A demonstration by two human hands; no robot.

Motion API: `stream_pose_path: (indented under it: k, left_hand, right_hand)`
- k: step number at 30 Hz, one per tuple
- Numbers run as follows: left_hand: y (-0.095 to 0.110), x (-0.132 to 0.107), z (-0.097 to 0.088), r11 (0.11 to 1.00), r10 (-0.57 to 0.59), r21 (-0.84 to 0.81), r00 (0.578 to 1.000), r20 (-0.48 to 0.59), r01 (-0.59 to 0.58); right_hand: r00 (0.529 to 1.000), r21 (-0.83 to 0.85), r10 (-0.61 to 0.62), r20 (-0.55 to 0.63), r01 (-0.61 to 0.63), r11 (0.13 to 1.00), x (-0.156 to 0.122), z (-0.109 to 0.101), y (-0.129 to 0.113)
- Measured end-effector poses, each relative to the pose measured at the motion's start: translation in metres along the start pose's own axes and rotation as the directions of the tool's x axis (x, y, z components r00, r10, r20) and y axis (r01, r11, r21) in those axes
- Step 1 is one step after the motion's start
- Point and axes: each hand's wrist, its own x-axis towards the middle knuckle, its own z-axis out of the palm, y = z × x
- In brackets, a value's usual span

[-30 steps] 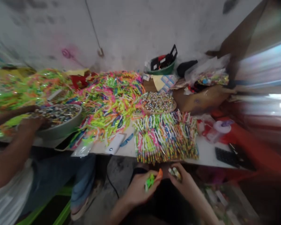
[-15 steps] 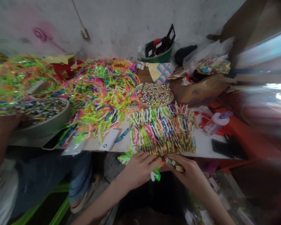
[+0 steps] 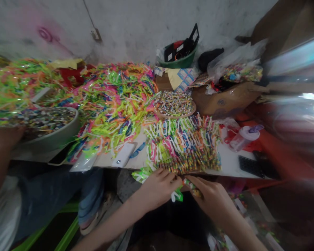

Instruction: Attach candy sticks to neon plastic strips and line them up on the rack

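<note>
At the table's front edge, my left hand is closed, and a bright green plastic strip with a white end sticks out below its fingers. My right hand is closed around several small patterned sticks, partly covered by the fingers. The fingertips of both hands nearly meet; what is pinched between them is too small to make out. Just beyond lie rows of small patterned sticks with coloured and white ribbon tails. More green and white strips lie left of my left hand.
A round tray of short sticks stands behind the rows. Left are a heap of neon strips, a white phone and a large tub with another person's arm at it. A clear cup stands right.
The view has shifted slightly. The fingers of my right hand now cover more of the patterned sticks. My left hand keeps its hold on the green strip.
</note>
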Motion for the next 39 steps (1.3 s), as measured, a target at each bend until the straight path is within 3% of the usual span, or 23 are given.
stream_pose_path:
  k: [10,23,26,29,33,35,37,39]
  left_hand:
    - [0.005,-0.001,-0.002,1.0,0.008,0.029,0.999,-0.04,-0.007]
    - [0.011,-0.002,0.021,0.994,0.108,0.045,0.987,-0.121,-0.103]
    - [0.008,0.001,0.031,0.994,0.104,0.028,0.988,-0.115,-0.101]
    - [0.009,0.002,0.043,0.985,0.172,-0.006,0.982,-0.079,-0.173]
    - [0.022,-0.001,0.056,0.956,0.286,-0.055,0.957,-0.044,-0.288]
    - [0.028,-0.003,0.057,0.955,0.259,-0.129,0.963,-0.072,-0.267]
    - [0.028,-0.007,0.056,0.943,0.163,-0.264,0.974,-0.158,-0.201]
    - [0.023,-0.014,0.059,0.882,-0.072,-0.467,0.961,-0.267,-0.063]
  right_hand:
    - [0.991,-0.13,-0.114,-0.07,0.104,0.986,-0.005,-0.005,-0.002]
    - [0.969,-0.358,-0.168,0.183,0.224,0.907,-0.011,0.001,0.001]
    - [0.971,-0.335,-0.119,0.209,0.186,0.924,-0.007,-0.001,0.002]
    - [0.961,-0.268,-0.092,0.26,0.163,0.95,-0.008,0.0,0.005]
    - [0.945,-0.155,-0.08,0.317,0.135,0.979,-0.022,0.018,0.015]
    - [0.946,-0.078,-0.023,0.323,0.051,0.996,-0.036,0.029,0.025]
    - [0.943,-0.01,0.073,0.325,-0.073,0.997,-0.052,0.034,0.041]
    - [0.927,0.047,0.177,0.331,-0.203,0.978,-0.071,0.031,0.063]
